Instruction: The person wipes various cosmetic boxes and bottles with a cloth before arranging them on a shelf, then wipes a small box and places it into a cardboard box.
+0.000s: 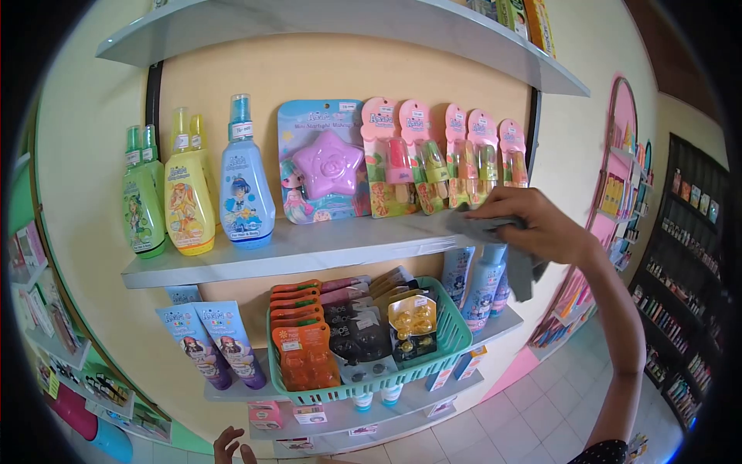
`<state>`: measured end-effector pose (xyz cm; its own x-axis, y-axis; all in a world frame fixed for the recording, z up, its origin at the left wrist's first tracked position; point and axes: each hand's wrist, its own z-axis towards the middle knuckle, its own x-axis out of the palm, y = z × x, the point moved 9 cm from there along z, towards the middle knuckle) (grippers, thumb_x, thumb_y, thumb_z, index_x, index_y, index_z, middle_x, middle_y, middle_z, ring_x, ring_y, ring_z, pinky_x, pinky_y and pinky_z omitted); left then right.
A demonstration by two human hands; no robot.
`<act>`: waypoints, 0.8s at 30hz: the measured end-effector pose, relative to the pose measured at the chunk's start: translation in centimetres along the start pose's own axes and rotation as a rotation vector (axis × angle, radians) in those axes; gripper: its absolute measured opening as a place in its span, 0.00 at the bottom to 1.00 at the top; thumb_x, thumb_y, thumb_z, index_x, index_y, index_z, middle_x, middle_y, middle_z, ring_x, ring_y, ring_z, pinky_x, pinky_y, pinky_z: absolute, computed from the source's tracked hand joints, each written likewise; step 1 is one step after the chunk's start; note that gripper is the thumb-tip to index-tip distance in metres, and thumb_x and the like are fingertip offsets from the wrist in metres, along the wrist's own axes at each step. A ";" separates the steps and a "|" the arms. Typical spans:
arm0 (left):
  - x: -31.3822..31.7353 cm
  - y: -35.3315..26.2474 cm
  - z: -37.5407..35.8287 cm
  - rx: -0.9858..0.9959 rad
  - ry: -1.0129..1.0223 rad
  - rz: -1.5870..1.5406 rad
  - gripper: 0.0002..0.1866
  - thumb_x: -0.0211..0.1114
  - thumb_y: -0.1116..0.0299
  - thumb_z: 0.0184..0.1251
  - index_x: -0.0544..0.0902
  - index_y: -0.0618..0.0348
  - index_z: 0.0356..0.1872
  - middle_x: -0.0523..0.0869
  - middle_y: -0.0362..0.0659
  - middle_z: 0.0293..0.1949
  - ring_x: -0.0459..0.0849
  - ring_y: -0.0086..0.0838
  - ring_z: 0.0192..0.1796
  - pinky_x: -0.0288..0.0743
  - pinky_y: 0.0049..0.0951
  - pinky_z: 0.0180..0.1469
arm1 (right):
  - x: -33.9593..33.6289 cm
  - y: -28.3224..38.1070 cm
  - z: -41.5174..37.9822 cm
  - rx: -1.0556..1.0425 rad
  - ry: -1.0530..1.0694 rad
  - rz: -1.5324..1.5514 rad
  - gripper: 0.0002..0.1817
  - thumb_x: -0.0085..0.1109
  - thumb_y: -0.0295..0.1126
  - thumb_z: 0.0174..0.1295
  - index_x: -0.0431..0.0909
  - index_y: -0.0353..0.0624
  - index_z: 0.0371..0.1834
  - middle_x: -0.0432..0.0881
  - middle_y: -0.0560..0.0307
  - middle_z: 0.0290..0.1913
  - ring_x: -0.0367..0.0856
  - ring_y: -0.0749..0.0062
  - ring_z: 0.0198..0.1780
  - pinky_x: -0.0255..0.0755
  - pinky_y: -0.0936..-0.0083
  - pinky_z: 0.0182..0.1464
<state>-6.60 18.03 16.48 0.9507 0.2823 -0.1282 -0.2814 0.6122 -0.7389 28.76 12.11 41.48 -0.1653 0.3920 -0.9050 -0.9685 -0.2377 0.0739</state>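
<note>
My right hand [533, 220] grips a dark grey cloth [524, 267] at the right end of the marbled middle shelf [332, 238]. Part of the cloth lies at the shelf edge and part hangs below it. Just behind the hand stand several pink carded lip products [481, 151]. At the bottom edge of the view is my left hand [230, 446], fingers apart and slightly bent, with nothing visible in it; the rest of it is cut off. Above it, on a lower shelf, sits a green basket [456, 329] of orange and black sachets.
On the middle shelf stand green [144, 209], yellow [189, 201] and blue [246, 185] bottles, and a makeup pack [325, 201] with a purple star. Purple-blue tubes [232, 348] flank the basket. An upper shelf [309, 23] juts out overhead. Black racks [680, 255] line the right.
</note>
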 end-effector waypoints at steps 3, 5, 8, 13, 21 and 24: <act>0.0 0.2 0.0 0.001 0.016 0.000 0.12 0.53 0.72 0.59 0.74 0.66 0.42 0.79 0.49 0.38 0.77 0.33 0.40 0.71 0.29 0.39 | -1.1 -3.1 -2.0 0.147 -0.053 0.043 0.23 0.46 0.16 0.40 0.73 0.39 0.45 0.71 0.54 0.32 0.71 0.73 0.36 0.65 0.78 0.42; 0.2 0.2 0.0 0.018 0.022 -0.008 0.12 0.53 0.72 0.60 0.74 0.66 0.42 0.79 0.49 0.38 0.77 0.33 0.40 0.71 0.29 0.38 | -1.2 -3.2 -2.4 0.130 -0.077 -0.008 0.25 0.46 0.18 0.40 0.70 0.39 0.48 0.70 0.54 0.34 0.70 0.70 0.39 0.64 0.75 0.44; 0.8 -0.3 -0.2 0.039 0.033 -0.015 0.12 0.53 0.70 0.60 0.74 0.66 0.42 0.79 0.49 0.39 0.77 0.34 0.40 0.71 0.29 0.38 | 0.5 0.6 -0.6 -0.030 -0.083 -0.078 0.26 0.45 0.21 0.42 0.67 0.40 0.51 0.69 0.52 0.37 0.69 0.67 0.41 0.63 0.71 0.46; 2.7 -1.4 -0.6 0.129 0.056 -0.018 0.12 0.53 0.69 0.61 0.74 0.67 0.42 0.78 0.49 0.39 0.77 0.35 0.40 0.71 0.30 0.37 | 3.6 6.6 3.5 -0.310 -0.132 -0.103 0.25 0.44 0.24 0.44 0.66 0.42 0.52 0.69 0.48 0.41 0.69 0.57 0.44 0.63 0.64 0.47; 3.8 -3.4 -2.2 0.153 0.027 0.037 0.13 0.53 0.69 0.60 0.74 0.67 0.42 0.79 0.49 0.38 0.77 0.34 0.38 0.71 0.30 0.37 | 0.6 -0.1 -1.0 -0.142 -0.139 -0.134 0.23 0.42 0.22 0.43 0.71 0.41 0.47 0.72 0.51 0.39 0.69 0.59 0.45 0.63 0.67 0.49; 4.7 -3.7 -3.2 0.142 0.003 0.062 0.12 0.53 0.70 0.60 0.74 0.67 0.42 0.79 0.49 0.38 0.78 0.33 0.38 0.71 0.29 0.37 | -1.9 -6.0 -5.0 -0.040 -0.318 -0.213 0.23 0.41 0.20 0.41 0.73 0.42 0.45 0.74 0.53 0.41 0.70 0.61 0.44 0.64 0.70 0.49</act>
<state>-0.65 14.77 16.51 0.9314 0.3203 -0.1728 -0.3546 0.6922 -0.6286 35.86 8.33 40.68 -0.0166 0.6909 -0.7227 -0.9804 -0.1532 -0.1239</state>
